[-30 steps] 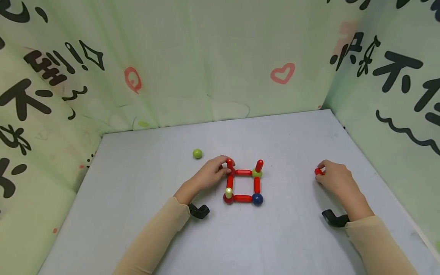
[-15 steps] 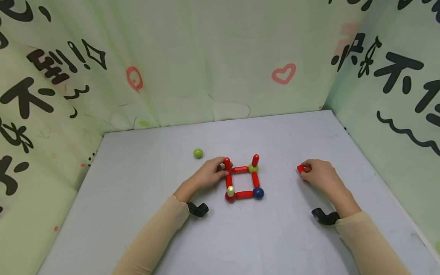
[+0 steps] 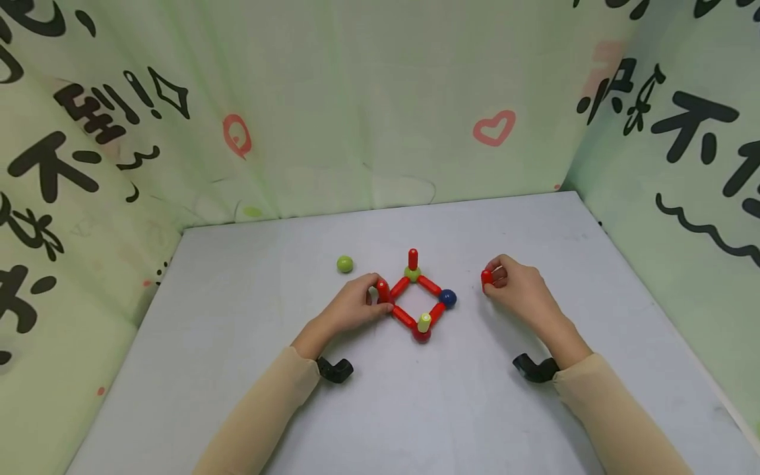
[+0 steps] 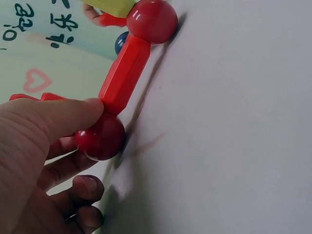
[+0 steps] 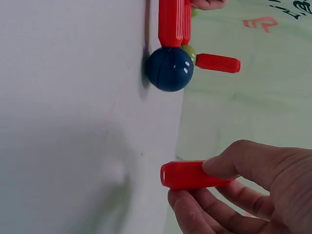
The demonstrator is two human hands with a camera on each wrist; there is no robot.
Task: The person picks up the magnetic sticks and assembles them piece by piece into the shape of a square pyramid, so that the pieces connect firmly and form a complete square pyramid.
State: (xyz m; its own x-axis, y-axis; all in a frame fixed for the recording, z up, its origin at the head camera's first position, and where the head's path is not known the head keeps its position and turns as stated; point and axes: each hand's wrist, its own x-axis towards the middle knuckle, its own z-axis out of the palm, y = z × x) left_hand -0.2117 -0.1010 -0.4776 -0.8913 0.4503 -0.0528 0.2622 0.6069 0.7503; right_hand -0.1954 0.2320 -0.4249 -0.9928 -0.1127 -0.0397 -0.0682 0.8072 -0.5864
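A square of red magnetic rods joined by balls lies on the table, one corner toward me. My left hand (image 3: 350,305) grips its left corner, thumb at the dark red ball (image 4: 101,137) and the upright red rod (image 3: 382,290) there. A blue ball (image 3: 448,299) forms the right corner. From the green ball (image 3: 412,273) at the far corner rises another red rod (image 3: 413,258). A yellow-green rod (image 3: 424,322) stands on the near red ball (image 3: 422,336). My right hand (image 3: 522,284) pinches a loose red rod (image 5: 195,174) above the table, right of the blue ball.
A loose green ball (image 3: 345,264) lies behind my left hand. The white table (image 3: 267,264) meets a pale green printed curtain (image 3: 356,119) at the back and sides. Black wrist mounts (image 3: 335,370) stick out below both hands.
My left hand has turned the square counterclockwise, from side-on to corner-on, and the blue ball has swung right and back. My right hand has moved left toward it with its red rod.
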